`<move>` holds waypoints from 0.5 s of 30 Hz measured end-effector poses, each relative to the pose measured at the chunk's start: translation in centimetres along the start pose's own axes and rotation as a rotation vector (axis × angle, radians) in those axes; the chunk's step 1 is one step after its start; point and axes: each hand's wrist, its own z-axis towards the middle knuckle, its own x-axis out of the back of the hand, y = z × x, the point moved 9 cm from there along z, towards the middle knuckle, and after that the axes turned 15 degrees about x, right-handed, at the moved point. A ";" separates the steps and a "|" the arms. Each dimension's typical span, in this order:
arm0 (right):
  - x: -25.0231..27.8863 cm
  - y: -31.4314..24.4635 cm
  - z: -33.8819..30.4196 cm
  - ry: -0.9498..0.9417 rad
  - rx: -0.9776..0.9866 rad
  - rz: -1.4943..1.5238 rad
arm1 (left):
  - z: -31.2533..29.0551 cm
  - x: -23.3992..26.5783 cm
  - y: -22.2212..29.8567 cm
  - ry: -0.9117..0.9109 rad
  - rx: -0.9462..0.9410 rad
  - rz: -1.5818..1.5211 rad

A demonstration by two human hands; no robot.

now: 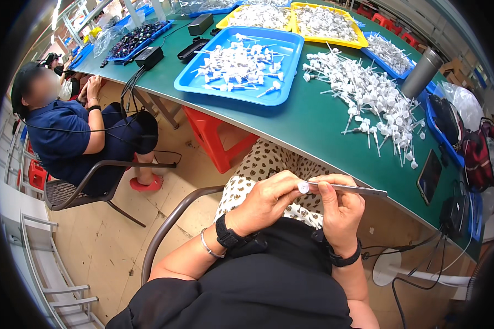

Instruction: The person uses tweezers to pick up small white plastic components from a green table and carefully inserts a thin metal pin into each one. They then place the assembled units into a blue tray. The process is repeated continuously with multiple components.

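Note:
Above my lap, my left hand (266,202) pinches a small white plastic piece (303,187) by its round end. My right hand (341,211) grips a thin, flat metal tool (362,190), probably tweezers, whose tip meets the white piece between my fingers. Beyond my hands, on the green table (291,122), stands a blue tray (184,82) holding several similar white pieces with round heads and thin stems. A large loose pile of the same white pieces (376,93) lies on the table to the right of that tray.
Yellow trays (362,39) full of white pieces stand at the back. A grey cylinder (422,74), a phone (429,176) and cables are on the right. Another person (74,129) sits at the left. A red stool (211,137) stands under the table.

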 end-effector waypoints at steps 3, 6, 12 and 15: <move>-0.1 0.0 0.0 0.021 -0.021 0.035 | 0.0 0.0 -0.1 -0.011 0.018 -0.013; -0.1 -0.2 0.2 0.003 -0.007 0.017 | 0.0 0.0 -0.1 -0.017 0.023 -0.015; -0.2 -0.4 0.2 -0.023 0.020 -0.036 | -0.1 -0.1 -0.3 -0.007 0.001 0.003; -0.1 -0.3 0.1 -0.027 0.015 -0.042 | -0.1 -0.2 -0.4 -0.009 0.016 0.004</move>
